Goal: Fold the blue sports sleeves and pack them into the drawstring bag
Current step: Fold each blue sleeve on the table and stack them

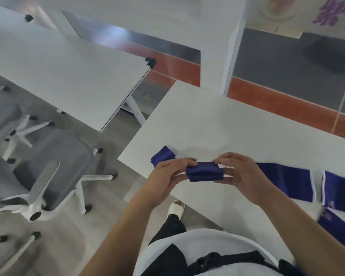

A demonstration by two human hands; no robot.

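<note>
Here the fingers point(187, 162) of the left hand point(170, 173) and right hand point(240, 173) pinch opposite ends of a folded sleeve point(204, 172), held just above the bench point(217, 120). It looks soft, light and springy, so all the layers are best pinched together at the ends. A second bundle point(163, 156) lies beyond the left hand, and flat sleeves point(287, 180) lie to the right.

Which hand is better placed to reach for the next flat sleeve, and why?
Probably the right hand. The flat sleeve lies on the table just beside it; the left hand sits on the far side of the folded sleeve that both hands pinch.
</note>
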